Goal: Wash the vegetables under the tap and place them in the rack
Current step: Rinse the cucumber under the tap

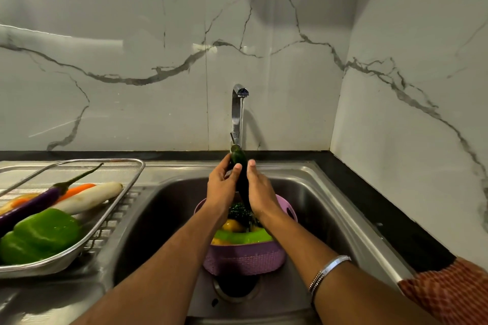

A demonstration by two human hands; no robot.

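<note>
Under the running tap (238,103) a dark green cucumber (240,166) stands nearly upright over the sink (163,208). My left hand (221,185) grips its left side, thumb across the front. My right hand (260,188) presses against its right side with fingers wrapped along it. Below them sits a purple basket (244,258) holding a green, a yellow and a dark leafy vegetable. On the left drainboard the metal rack (126,185) holds a green bell pepper (42,235), a purple eggplant (34,203), a white radish (89,196) and a carrot (76,190).
A marble wall rises behind and to the right of the sink. Black countertop (369,192) runs along the back and right edge. The sink drain (235,287) lies just in front of the basket.
</note>
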